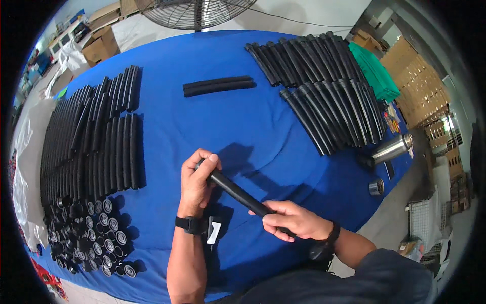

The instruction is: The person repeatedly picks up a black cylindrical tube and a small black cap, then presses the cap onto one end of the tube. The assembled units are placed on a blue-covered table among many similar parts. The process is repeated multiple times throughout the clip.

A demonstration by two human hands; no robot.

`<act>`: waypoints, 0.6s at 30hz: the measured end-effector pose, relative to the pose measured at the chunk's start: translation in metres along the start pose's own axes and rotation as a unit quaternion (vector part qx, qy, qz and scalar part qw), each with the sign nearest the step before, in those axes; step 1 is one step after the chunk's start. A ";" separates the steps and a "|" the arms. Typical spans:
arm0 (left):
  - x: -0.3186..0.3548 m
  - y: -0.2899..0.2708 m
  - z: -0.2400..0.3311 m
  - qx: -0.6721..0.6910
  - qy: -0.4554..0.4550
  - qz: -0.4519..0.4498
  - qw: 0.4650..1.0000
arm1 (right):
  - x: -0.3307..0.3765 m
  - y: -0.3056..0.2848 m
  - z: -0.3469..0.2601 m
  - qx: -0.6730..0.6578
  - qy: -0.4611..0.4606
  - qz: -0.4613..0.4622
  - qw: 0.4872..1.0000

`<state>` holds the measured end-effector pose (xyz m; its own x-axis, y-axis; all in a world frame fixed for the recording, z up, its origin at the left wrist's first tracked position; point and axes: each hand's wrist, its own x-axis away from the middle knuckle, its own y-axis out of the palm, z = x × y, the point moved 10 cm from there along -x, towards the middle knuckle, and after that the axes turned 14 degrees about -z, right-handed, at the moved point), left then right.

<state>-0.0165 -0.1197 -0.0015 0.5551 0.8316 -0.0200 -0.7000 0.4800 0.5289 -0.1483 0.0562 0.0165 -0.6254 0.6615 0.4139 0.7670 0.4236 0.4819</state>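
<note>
In front of me, a black tube [235,191] slants down from left to right between my hands. My left hand [198,175] is closed around its upper left end, the thumb on top. Farther down the tube, my right hand [292,220] wraps it near the lower end, which partly shows past the fingers. Below my left hand lies a small black object with a white label [214,232], close to my left wrist. Two black foam-like sleeves [218,86] lie side by side beyond my hands.
Rows of black sleeves [93,137] cover the left of the blue-clothed table [167,126]. Many round black caps [104,238] lie nearer. Capped black tubes [329,96] fill the far right, beside a green stack [373,73], a steel flask [392,150] and a metal cup [375,187]. A fan [197,12] stands behind.
</note>
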 end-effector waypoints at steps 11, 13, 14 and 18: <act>-0.002 0.004 -0.001 -0.006 0.012 -0.027 1.000 | 0.001 -0.004 -0.005 0.030 -0.020 0.012 0.999; -0.001 0.002 -0.003 -0.025 -0.011 -0.022 0.999 | 0.002 -0.010 -0.007 0.133 -0.027 0.048 0.990; -0.001 0.001 -0.002 -0.024 -0.005 -0.029 0.999 | 0.002 -0.009 -0.007 0.120 -0.031 0.049 0.991; -0.002 0.012 0.005 0.034 0.085 -0.086 0.992 | 0.001 0.009 -0.003 -0.084 -0.021 -0.038 0.996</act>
<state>-0.0233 -0.1168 0.0091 0.5759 0.7768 -0.2546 -0.5662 0.6037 0.5612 -0.1427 0.0590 0.0234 -0.6708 0.6590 0.3403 0.6814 0.3664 0.6337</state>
